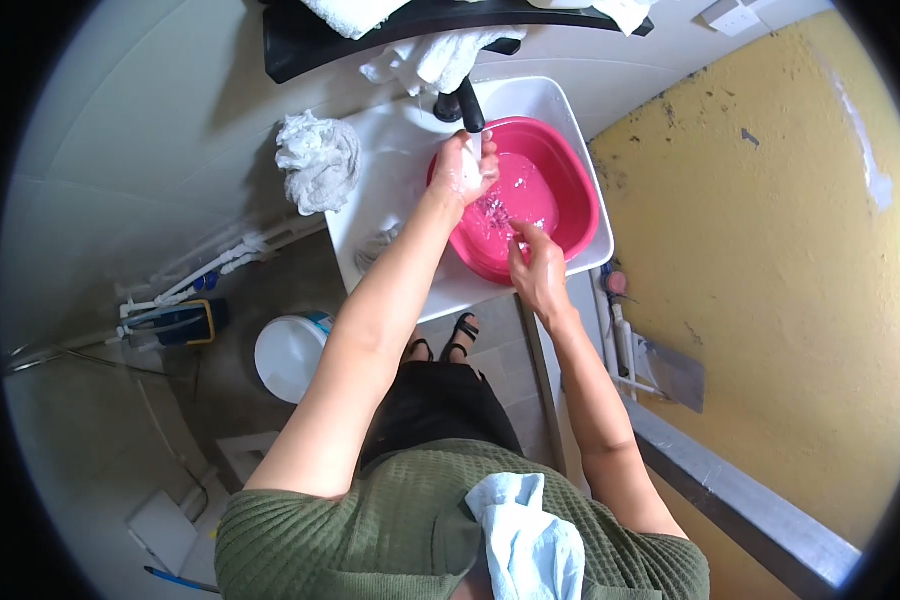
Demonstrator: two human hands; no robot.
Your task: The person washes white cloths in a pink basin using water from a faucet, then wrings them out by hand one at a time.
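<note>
A pink basin point(577, 190) stands in the white sink point(355, 230), with water splashing inside it. My left hand point(462, 170) is under the black faucet point(471, 105), palm up with the fingers apart, and a stream of water runs over it. Over the near part of the basin hangs my right hand point(540, 268), its fingers loosely bent and apart, pointing toward the splashing water. Neither hand holds anything that I can see. Beside my left forearm a greyish wet cloth point(377, 247) lies in the sink, partly hidden by the arm.
Bunched white cloth point(317, 163) rests on the sink's left corner. More white cloth point(435, 60) hangs below a black shelf point(300, 55). A white bucket point(288, 358) stands on the floor at left. To the right run a metal rail point(740, 490) and a yellow wall point(770, 200).
</note>
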